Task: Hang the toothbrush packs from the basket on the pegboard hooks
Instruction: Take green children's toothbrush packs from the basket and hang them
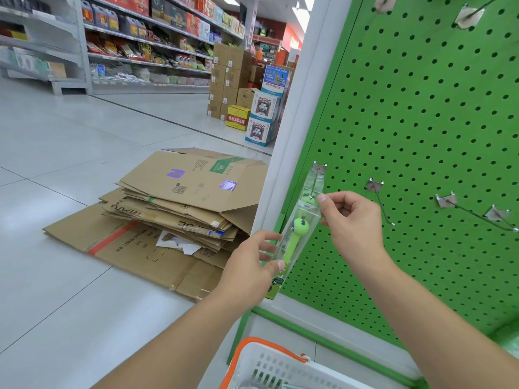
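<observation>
shop shelves (146, 37) full of bottles, bags and boxes run along the far left, over a pale shiny tiled floor (70, 153). stacks of brown boxes (227, 77) and blue and white boxes (262, 119) stand further back, near the end of the aisle. closer in, a pile of flat brown cardboard sheets (179, 209) lies on the floor, just beside the white frame of the rack.

the left hand (252, 265) pinches the lower part of a long clear plastic toothbrush pack (297, 234) with a green toy-headed toothbrush inside. the thumb is on the front and the fingers are curled round the left edge. the pack is tilted, with its top leaning right, up by a thin metal hook (314, 186) low on the left side of the green pegboard (421, 122). another clear pack seems to hang on that hook behind it, but it is hard to tell. the right hand (351, 220) has its fingers curled and pinches the top right corner of the pack, right beside the hook's tip.

more metal hooks (379, 197) stick out of the board to the right, and a few more are near the top. a white plastic basket with an orange rim (269, 366) sits at the bottom, below the hands. what is in it is hard to see.
</observation>
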